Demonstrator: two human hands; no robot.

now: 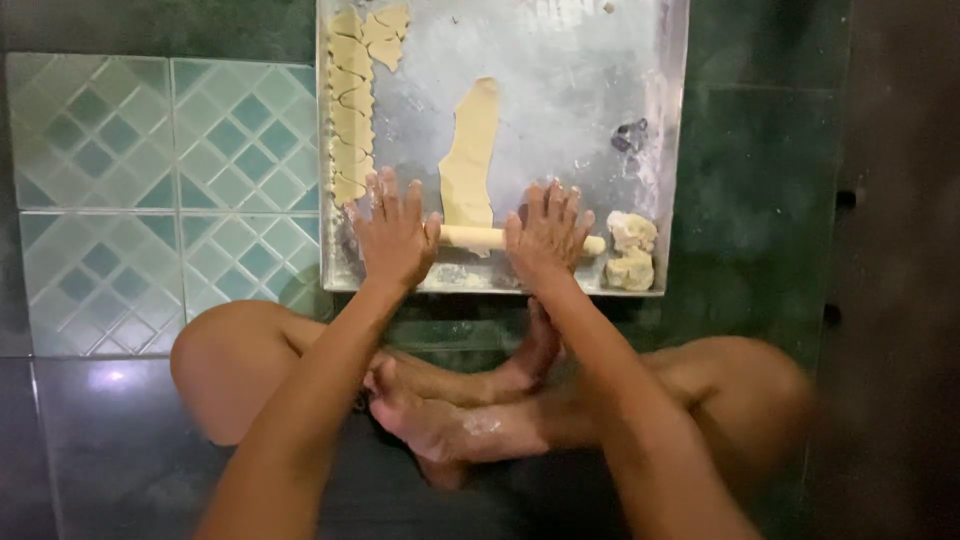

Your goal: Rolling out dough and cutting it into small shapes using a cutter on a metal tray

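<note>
Person sits cross-legged on tiled floor (120, 200), metal tray (672, 150) set flat just ahead of the feet, so both arms reach it w/o leaning far. Rolling pin (474, 238) lies crosswise near tray's near edge, on the near end of a long dough strip (472, 150); strip runs away from the person, i.e. along the pin's line of travel. Left hand (393, 232) and right hand (548, 232) both flat, fingers spread and straight, palms pressing down on the pin's two ends; no wrap-around grip, pin only pinned under the palms, prob. so it can roll freely. Both floury. Forearms extended, roughly parallel, wrists slightly bent back. Cut dough pieces (350, 110) lined along tray's left side, away from the rolling zone; dough lumps (631, 252) at near right corner, just beside pin's right tip.
</note>
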